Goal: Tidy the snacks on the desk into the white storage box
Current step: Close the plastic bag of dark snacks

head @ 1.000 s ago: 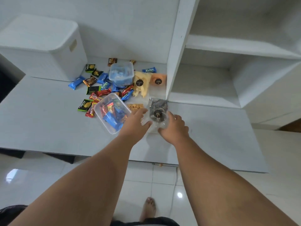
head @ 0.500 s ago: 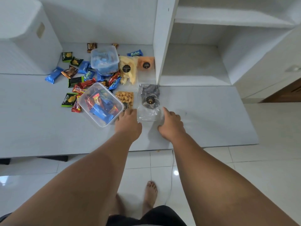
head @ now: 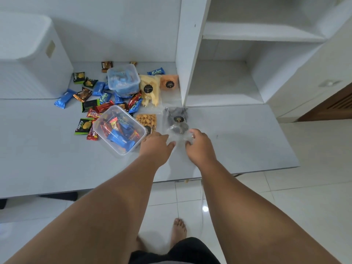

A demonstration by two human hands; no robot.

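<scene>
A clear bag of dark cookies (head: 176, 119) lies on the white desk (head: 238, 141) near the shelf divider. My left hand (head: 155, 146) and my right hand (head: 199, 147) meet at its near end, where the fingers and thumbs pinch the crumpled plastic between them. The white storage box (head: 28, 54) stands at the far left of the desk with its lid on. An open clear tub (head: 118, 130) of wrapped snacks sits just left of my left hand. Loose snack wrappers (head: 89, 100) lie scattered between the tub and the box.
A lidded tub (head: 123, 80) with blue packets stands at the back. Beside it lie a yellow chips bag (head: 150, 90), an orange bag (head: 169, 83) and a bag of golden snacks (head: 146, 120). A shelf unit (head: 224, 82) rises on the right.
Both hands lay on the desk by the bag's near end half a second ago. They have since moved forward, and their fingers now close on the plastic.
</scene>
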